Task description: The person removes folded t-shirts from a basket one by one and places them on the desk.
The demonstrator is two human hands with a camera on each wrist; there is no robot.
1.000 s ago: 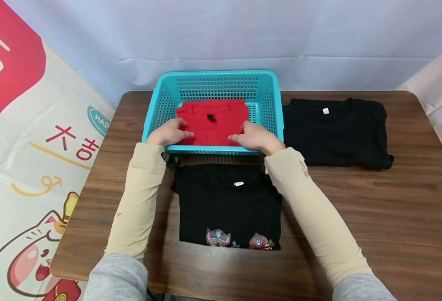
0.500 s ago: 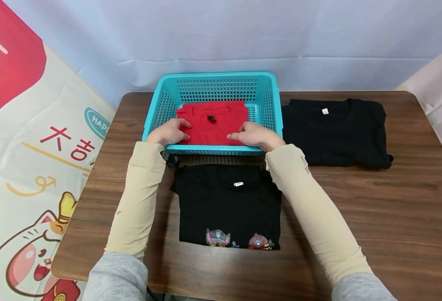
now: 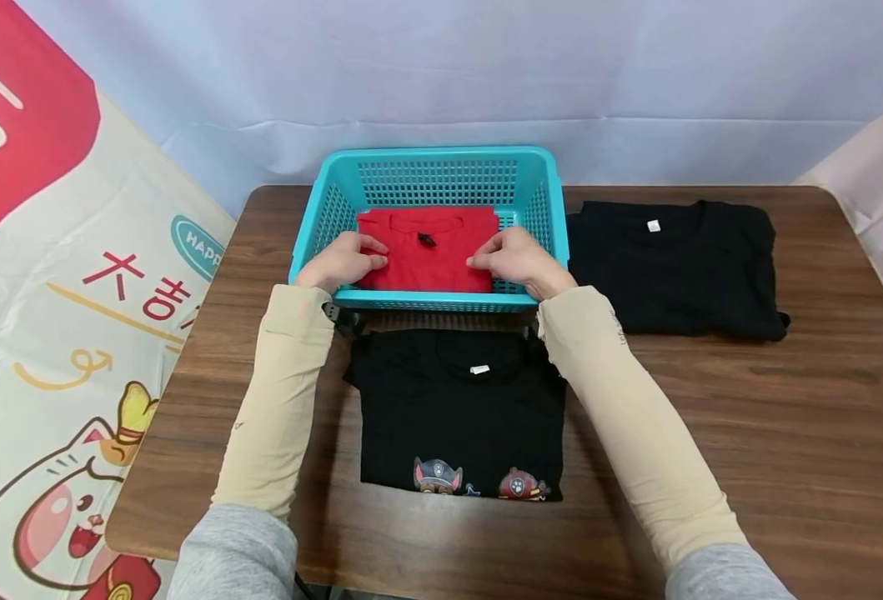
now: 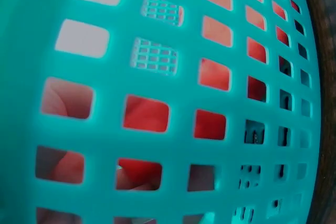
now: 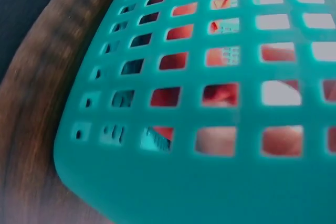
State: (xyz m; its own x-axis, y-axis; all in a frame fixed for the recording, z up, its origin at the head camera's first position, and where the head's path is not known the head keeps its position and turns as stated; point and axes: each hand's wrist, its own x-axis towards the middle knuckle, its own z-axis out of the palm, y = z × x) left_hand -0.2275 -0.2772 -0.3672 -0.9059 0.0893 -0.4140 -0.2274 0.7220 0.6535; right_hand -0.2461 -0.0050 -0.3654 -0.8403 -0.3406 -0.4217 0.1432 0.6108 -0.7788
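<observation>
A folded red T-shirt (image 3: 429,258) lies inside the turquoise plastic basket (image 3: 441,302), its neckline toward the back and a small dark label at the collar. My left hand (image 3: 342,262) reaches over the front left of the basket and holds the shirt's left side between thumb and fingers. At the shirt's right side my right hand (image 3: 519,258) pinches the fabric. Both wrist views look through the lattice wall; bits of the red shirt (image 4: 212,74) and of my right hand (image 5: 215,141) show through the holes. Some fingertips are hidden.
In front of the basket a folded black T-shirt (image 3: 456,408) with cartoon prints lies under my forearms. Another folded black garment (image 3: 674,267) lies to the right on the wooden table (image 3: 711,433). A pale curtain (image 3: 441,75) hangs behind; a printed cloth (image 3: 51,350) is at left.
My right hand has risen slightly and its fingers have drawn together at the red shirt's right side. The left hand stays nearly in place; the basket has barely shifted in view.
</observation>
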